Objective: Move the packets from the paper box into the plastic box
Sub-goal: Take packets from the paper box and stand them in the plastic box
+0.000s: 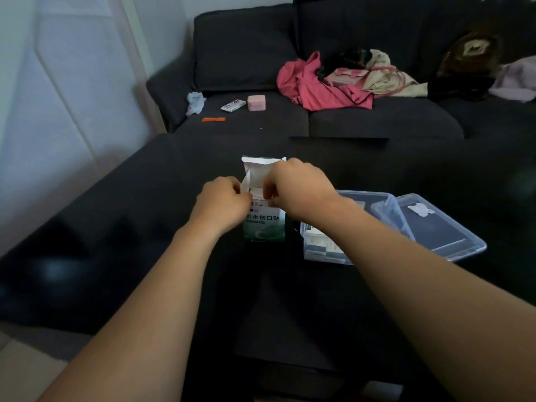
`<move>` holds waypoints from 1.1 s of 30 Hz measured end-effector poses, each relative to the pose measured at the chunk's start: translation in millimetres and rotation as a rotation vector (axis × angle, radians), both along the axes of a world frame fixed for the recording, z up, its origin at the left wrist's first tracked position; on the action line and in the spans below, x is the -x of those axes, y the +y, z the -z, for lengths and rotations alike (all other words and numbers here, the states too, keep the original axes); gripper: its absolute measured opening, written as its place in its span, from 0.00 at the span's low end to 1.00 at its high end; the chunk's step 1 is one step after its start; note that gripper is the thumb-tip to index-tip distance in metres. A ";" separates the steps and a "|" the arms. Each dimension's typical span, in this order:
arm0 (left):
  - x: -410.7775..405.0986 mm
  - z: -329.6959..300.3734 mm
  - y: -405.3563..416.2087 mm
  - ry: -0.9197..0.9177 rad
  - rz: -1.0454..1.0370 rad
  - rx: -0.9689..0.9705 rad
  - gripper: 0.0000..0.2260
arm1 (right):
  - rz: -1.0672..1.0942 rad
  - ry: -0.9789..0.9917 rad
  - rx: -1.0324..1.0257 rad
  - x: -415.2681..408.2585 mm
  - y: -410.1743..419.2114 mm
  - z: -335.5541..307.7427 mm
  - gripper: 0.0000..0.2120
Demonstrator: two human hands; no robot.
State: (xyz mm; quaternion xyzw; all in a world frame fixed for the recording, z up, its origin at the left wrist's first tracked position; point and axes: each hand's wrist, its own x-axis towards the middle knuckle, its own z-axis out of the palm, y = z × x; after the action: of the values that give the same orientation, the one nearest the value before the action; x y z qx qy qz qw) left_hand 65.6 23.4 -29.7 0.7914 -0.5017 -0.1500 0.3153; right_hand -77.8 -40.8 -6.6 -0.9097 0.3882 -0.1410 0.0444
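From the head camera, a green-and-white paper box (pixel 264 227) stands upright on a dark table (pixel 145 227), its top flap raised and its mouth open toward the person. The left hand (pixel 223 203) grips the box at its left upper edge, fingers curled against the side flap, while the right hand (pixel 295 190) reaches over the opening with its fingers bent down into the mouth, pinching at white packets (pixel 256 192) that show just inside (how many it has between the fingertips cannot be told, since the knuckles hide them). Just to the right of the paper box, partly behind the right forearm, sits the clear plastic box (pixel 322 245), and a stack of white and blue packets already lies in its near end. Its clear lid (pixel 435 227) rests beside it on the right, overlapping the box's far right rim, with a torn white label on top. Beyond the table stands a dark grey sofa (pixel 377 117). On its left seat lie a crumpled white tissue (pixel 195 102), a thin orange strip (pixel 213 119), a small white pack (pixel 233 105) and a pink case (pixel 256 102); further right is a heap of clothes, with a pink garment (pixel 319 85) lowest and a cream one on top.
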 end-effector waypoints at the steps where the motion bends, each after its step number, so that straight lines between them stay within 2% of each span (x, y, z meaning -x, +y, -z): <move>1: 0.7 -0.7 0.1 -0.009 0.013 -0.005 0.05 | 0.007 0.007 0.008 0.0 -1.7 1.3 0.06; 5: 3.8 -0.9 -0.9 -0.012 0.062 -0.012 0.04 | 0.023 -0.008 -0.055 1.1 -7.2 2.4 0.04; 16: 6.1 2.3 -1.2 -0.031 0.060 0.011 0.05 | 0.005 -0.082 -0.198 1.4 -12.9 10.5 0.11; 19: 7.2 2.6 -2.4 -0.036 0.046 0.017 0.11 | 0.012 -0.107 -0.197 1.8 -13.7 12.7 0.12; 23: 5.9 2.6 -3.3 -0.024 -0.003 0.019 0.20 | 0.007 -0.154 -0.159 6.1 -15.6 9.2 0.03; 27: 5.3 3.1 -2.6 -0.037 -0.042 0.035 0.28 | -0.066 -0.170 -0.188 11.7 -21.1 -0.3 0.05; 30: 9.4 -1.3 -2.3 -0.077 -0.125 0.158 0.26 | -0.098 -0.202 -0.185 18.2 -23.5 -10.5 0.06; 33: 11.1 -4.0 -3.2 -0.046 -0.102 0.436 0.20 | -0.131 -0.274 -0.202 29.9 -23.3 -29.1 0.05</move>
State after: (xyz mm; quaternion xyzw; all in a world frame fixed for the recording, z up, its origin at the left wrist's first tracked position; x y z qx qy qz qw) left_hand 54.5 20.2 -25.7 0.7321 -0.4886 -0.0040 0.4745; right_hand -107.7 -64.1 22.4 -0.8962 0.3304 -0.2208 0.1970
